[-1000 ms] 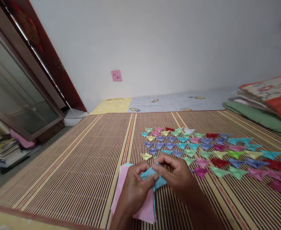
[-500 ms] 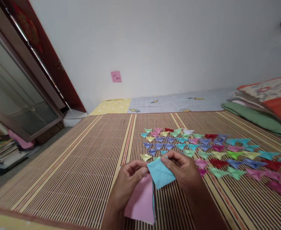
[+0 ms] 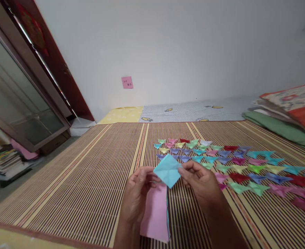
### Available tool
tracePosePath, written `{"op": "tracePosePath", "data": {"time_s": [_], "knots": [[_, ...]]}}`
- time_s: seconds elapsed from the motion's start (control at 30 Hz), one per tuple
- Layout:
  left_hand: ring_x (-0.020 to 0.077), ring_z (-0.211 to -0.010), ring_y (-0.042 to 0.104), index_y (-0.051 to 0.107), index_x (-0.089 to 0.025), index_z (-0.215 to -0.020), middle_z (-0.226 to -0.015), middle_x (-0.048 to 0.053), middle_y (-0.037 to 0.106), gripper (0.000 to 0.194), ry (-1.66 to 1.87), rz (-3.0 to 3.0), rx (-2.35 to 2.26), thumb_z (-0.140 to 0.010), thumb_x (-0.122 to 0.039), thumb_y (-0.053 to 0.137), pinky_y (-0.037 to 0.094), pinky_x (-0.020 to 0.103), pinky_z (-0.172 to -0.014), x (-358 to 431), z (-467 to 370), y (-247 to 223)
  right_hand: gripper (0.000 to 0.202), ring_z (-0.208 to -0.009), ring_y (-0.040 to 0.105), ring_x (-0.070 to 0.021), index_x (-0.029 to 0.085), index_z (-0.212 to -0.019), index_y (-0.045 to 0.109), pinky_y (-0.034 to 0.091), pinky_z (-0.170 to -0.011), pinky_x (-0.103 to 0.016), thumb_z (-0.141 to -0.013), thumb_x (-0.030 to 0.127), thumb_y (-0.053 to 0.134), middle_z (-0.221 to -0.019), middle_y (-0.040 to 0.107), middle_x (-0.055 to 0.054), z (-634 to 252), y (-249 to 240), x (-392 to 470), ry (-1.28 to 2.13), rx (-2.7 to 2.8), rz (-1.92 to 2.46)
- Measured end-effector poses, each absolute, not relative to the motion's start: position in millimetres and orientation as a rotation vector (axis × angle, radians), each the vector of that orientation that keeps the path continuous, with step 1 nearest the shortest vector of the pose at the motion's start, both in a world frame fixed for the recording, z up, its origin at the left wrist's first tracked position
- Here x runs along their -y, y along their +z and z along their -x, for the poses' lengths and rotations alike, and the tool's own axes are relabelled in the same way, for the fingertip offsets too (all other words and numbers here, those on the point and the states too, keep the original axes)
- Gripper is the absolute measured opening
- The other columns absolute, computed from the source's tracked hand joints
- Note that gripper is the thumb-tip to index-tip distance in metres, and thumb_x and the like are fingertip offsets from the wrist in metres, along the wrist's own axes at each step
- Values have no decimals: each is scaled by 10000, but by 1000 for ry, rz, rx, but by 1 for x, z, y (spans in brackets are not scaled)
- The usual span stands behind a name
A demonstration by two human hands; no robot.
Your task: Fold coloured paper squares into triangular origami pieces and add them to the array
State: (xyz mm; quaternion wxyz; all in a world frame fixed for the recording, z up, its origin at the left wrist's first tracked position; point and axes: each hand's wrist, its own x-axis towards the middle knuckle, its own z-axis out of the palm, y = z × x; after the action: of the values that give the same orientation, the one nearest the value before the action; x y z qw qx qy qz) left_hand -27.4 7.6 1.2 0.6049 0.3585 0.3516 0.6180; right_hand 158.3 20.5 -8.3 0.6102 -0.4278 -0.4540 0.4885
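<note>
A folded light-blue square of paper (image 3: pixel 168 171) is held up between my two hands, turned so a corner points down, with crease lines across its face. My left hand (image 3: pixel 139 190) pinches its left corner. On the right corner, the thumb and fingers of my right hand (image 3: pixel 200 183) are closed. Beneath my left hand lies a stack of pink paper (image 3: pixel 154 216), with blue edges showing along its right side. Behind the hands, several rows of small folded paper shapes (image 3: pixel 239 168) in many colours spread over the mat; my hands and the paper hide some of them.
A striped bamboo mat (image 3: pixel 90 180) covers the bed. Folded bedding (image 3: pixel 274 128) is piled at the far right. A pink note (image 3: pixel 127 82) sticks to the wall behind. Books (image 3: pixel 4 159) are stacked at the far left, near a glass-panelled door (image 3: pixel 22 93).
The blue paper has been raised and turned, so its creased face shows as a diamond. My right hand has shifted from its top edge to its right corner.
</note>
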Motion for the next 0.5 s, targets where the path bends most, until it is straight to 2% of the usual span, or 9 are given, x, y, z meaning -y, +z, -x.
{"op": "tracePosePath", "data": {"time_s": [0.07, 0.13, 0.2, 0.27, 0.37, 0.5], "knots": [[160, -733, 696, 744, -134, -963, -870, 75, 755, 380, 1387, -796, -763, -780, -455, 832, 502, 227, -614, -6, 25, 2, 335, -536, 565, -139, 201, -795, 648, 465, -535, -251, -711, 437, 871, -584, 629, 24, -156, -8, -22, 1117, 950, 949], [143, -670, 703, 722, -136, -1002, -848, 74, 765, 323, 1302, -773, -713, -787, -345, 844, 475, 196, -558, -3, 20, 3, 354, -571, 615, -152, 202, -817, 647, 506, -573, -260, -691, 423, 893, -620, 676, 4, -151, -9, -23, 1163, 899, 880], [134, -587, 702, 693, -145, -1072, -827, 87, 781, 317, 1218, -747, -638, -815, -285, 814, 430, 168, -489, 1, 13, 5, 332, -626, 663, -169, 203, -853, 659, 539, -617, -276, -717, 409, 882, -683, 714, -17, -145, -13, -23, 1242, 897, 808], [154, -588, 728, 669, -153, -1167, -889, 120, 801, 353, 1170, -707, -564, -841, -249, 768, 436, 163, -468, 5, 8, 7, 293, -701, 694, -181, 211, -911, 684, 559, -667, -288, -759, 392, 856, -757, 732, -24, -140, -18, -24, 1294, 908, 745], [196, -734, 774, 686, -161, -1225, -989, 133, 804, 412, 1175, -669, -472, -816, -166, 725, 529, 188, -558, 8, 6, 10, 230, -785, 699, -178, 232, -910, 711, 558, -724, -281, -779, 364, 846, -847, 732, -17, -137, -24, -26, 1310, 943, 657], [233, -838, 774, 777, -149, -1069, -872, 93, 788, 308, 1171, -711, -417, -765, -134, 727, 581, 232, -671, 7, 9, 12, 179, -822, 675, -171, 232, -794, 699, 543, -727, -261, -775, 319, 855, -897, 712, -14, -139, -26, -29, 1270, 1021, 587]]}}
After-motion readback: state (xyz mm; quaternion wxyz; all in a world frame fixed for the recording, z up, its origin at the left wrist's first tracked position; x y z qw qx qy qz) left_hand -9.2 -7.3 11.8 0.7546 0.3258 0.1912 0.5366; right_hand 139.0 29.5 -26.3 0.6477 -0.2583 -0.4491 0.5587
